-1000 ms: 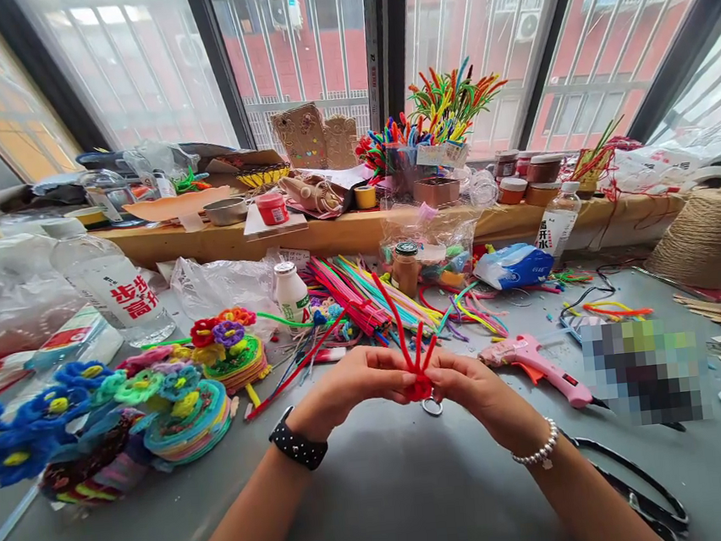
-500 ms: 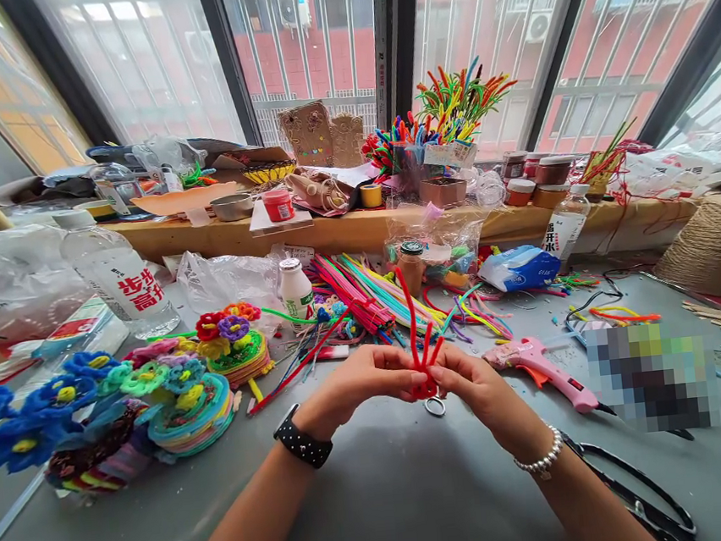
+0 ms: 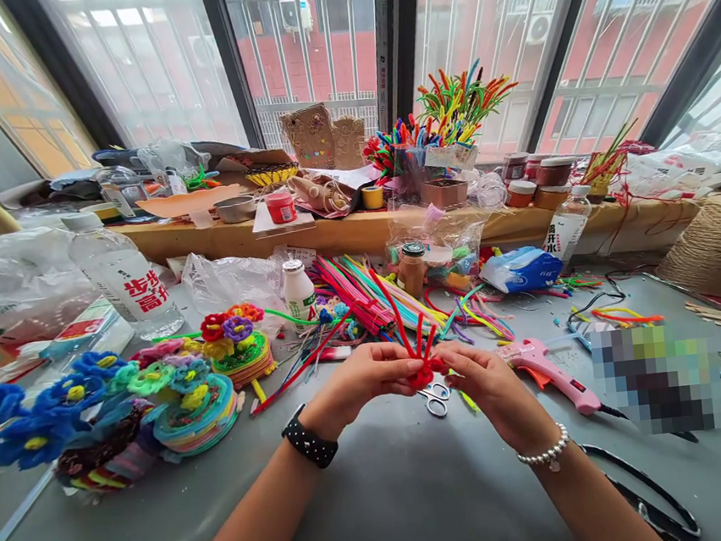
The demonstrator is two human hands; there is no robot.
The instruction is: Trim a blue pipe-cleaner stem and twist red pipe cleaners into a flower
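Note:
Between my two hands, above the table, is a red pipe cleaner piece (image 3: 422, 370) with several stems sticking upward and a looped, bunched lower part. My left hand (image 3: 371, 380) pinches its left side between thumb and fingers. Fingers of my right hand (image 3: 483, 382) are closed on its right edge. Just below and behind it lie small scissors (image 3: 436, 403) with light handles, partly hidden. A pink glue gun (image 3: 555, 375) rests to the right of my right hand. Behind my hands spreads a bundle of colourful pipe cleaners (image 3: 364, 304).
Pipe cleaner flowers (image 3: 73, 400) and a layered round piece (image 3: 200, 422) stand at the left. A water bottle (image 3: 128, 280), a small white bottle (image 3: 299, 293) and a brown jar (image 3: 411, 270) stand behind. At the right are a twine spool (image 3: 715, 249) and black-handled scissors (image 3: 649, 481).
My right hand has shifted slightly right, and the red piece shows more of its looped lower part. More of the small scissors is visible below. The view has moved a little.

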